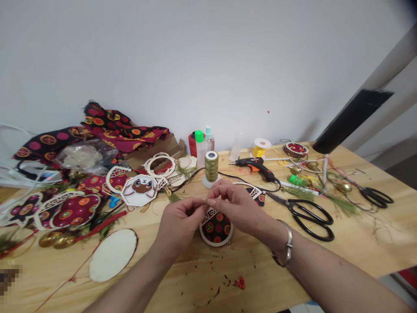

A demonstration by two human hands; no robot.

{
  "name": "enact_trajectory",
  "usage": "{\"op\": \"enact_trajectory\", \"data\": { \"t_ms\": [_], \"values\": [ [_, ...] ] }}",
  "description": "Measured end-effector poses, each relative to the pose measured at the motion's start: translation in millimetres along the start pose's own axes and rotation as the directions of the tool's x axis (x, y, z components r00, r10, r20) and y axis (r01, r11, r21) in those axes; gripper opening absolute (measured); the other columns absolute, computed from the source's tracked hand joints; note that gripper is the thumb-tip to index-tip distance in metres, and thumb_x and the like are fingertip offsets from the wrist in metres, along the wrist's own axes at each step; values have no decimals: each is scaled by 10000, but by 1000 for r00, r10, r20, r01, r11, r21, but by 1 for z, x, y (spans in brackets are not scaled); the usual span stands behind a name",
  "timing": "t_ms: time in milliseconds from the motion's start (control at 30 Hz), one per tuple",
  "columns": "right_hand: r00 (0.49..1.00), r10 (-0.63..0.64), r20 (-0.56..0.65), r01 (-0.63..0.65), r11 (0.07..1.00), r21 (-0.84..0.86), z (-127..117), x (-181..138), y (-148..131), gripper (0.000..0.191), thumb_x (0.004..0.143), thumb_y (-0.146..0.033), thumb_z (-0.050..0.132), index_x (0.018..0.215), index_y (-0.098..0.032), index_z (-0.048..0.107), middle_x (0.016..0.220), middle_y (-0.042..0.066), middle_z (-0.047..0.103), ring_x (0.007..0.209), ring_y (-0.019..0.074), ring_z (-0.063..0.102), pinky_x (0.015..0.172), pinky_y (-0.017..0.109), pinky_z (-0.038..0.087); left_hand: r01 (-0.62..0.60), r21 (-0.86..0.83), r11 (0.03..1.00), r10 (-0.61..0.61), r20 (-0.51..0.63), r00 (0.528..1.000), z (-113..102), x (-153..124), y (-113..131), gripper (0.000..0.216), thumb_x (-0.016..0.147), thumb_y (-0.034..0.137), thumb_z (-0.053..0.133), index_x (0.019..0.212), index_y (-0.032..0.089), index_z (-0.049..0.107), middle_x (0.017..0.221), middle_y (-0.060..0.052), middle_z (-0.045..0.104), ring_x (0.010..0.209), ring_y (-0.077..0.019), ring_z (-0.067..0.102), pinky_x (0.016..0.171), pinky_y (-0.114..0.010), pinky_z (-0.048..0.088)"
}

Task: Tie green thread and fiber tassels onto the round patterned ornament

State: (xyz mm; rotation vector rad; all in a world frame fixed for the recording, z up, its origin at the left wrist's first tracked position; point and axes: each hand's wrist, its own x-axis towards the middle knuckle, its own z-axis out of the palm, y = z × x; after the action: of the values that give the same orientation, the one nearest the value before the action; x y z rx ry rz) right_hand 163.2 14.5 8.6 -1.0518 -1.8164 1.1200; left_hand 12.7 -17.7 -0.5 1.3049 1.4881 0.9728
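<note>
Your two hands are meeting at the middle of a wooden table [182, 287], over a round ornament [217, 230] with a pale rim, a cut-out fretwork band and dark flowered cloth. The ornament is lying directly in front of you, its top edge hiding behind your fingers, probably so that you are viewing that edge closely.

Your left hand [184, 217] is curling inward, thumb and forefinger nearly touching the other hand's fingertips. Your right hand [236, 206] is arching a little higher, wrist bending, thumb facing the left one. I cannot tell whether either is pinching a fine thread, gripping the rim or only meeting the other. Both forearms are slanting in from the lower corners, making a narrow V; a silver bracelet [286, 243] is circling your right wrist.

A spool of olive thread [212, 167] is standing just behind your hands, seemingly for easy reach. A glue gun [257, 165] and black-handled scissors [309, 217] are lying on your right, perhaps for that same hand. A white oval disc [114, 256] is lying beyond your left forearm.
</note>
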Motion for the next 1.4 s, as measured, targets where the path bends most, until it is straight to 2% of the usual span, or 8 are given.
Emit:
{"op": "enact_trajectory", "data": {
  "t_ms": [167, 400, 533, 667, 867, 1067, 1233, 1400],
  "values": [
    [1000, -7, -5, 7, 1000, 30, 0, 0, -2, 109, 766, -161, 578, 662, -159, 613, 764, 8, 540, 797, 145, 502, 722, 290, 404, -9, -13, 1000, 9, -18, 1000, 0, 1, 0, 221, 691, 355, 638, 655, 143, 688, 547, 16, 598, 525, -105, 477, 526, -211, 393],
    [999, -37, -10, 37, 999, 33, 1, -3, -3, 91, 765, -150, 600, 679, -165, 626, 810, 6, 523, 836, 144, 495, 788, 308, 396, -17, -50, 999, 14, -67, 998, -1, 0, 6, 162, 665, 306, 661, 603, 159, 685, 506, 32, 597, 509, -95, 481, 507, -184, 395],
    [995, -100, -19, 100, 995, 6, 8, -9, -6, 108, 775, -122, 590, 676, -162, 604, 840, 7, 507, 873, 142, 477, 818, 302, 386, 4, -124, 992, -17, -102, 995, -2, 0, 5, 172, 652, 322, 685, 701, 160, 716, 605, 10, 677, 578, -115, 553, 565, -190, 435],
    [986, -165, 7, 165, 986, -29, 14, -15, -8, 125, 790, -93, 566, 690, -167, 571, 836, 3, 513, 884, 139, 466, 837, 301, 375, 5, -158, 987, -37, -196, 980, -4, 1, 3, 197, 640, 331, 702, 717, 151, 716, 699, -20, 720, 657, -137, 593, 631, -205, 455],
    [981, -188, 42, 190, 981, -34, 17, -16, -10, 128, 797, -94, 556, 698, -176, 557, 848, 3, 523, 878, 136, 480, 825, 294, 382, -28, -228, 973, -34, -264, 964, -5, 3, 2, 151, 648, 296, 695, 684, 150, 697, 577, 14, 661, 546, -109, 544, 539, -193, 439],
    [967, -243, 73, 246, 968, -44, 16, -16, -11, 130, 799, -69, 539, 740, -183, 560, 876, 6, 527, 912, 135, 483, 853, 291, 378, -35, -226, 974, -27, -267, 963, -5, 1, 3, 141, 648, 291, 694, 672, 152, 695, 570, 13, 644, 538, -112, 535, 522, -198, 436],
    [959, -272, 83, 278, 958, -74, 16, -16, -9, 152, 789, -35, 535, 757, -177, 577, 884, 3, 515, 904, 120, 484, 854, 268, 380, -33, -309, 950, -40, -226, 973, -4, 2, 0, 151, 695, 305, 675, 720, 157, 690, 575, 27, 623, 544, -90, 509, 540, -180, 422],
    [931, -347, 110, 360, 923, -138, 12, -17, -11, 110, 812, -116, 543, 757, -172, 621, 858, 18, 520, 891, 134, 474, 858, 288, 381, -32, -409, 912, -36, -158, 987, -5, 3, -7, 192, 730, 351, 653, 773, 164, 668, 566, 46, 569, 468, -60, 390, 434, -165, 317]
  ]
}}
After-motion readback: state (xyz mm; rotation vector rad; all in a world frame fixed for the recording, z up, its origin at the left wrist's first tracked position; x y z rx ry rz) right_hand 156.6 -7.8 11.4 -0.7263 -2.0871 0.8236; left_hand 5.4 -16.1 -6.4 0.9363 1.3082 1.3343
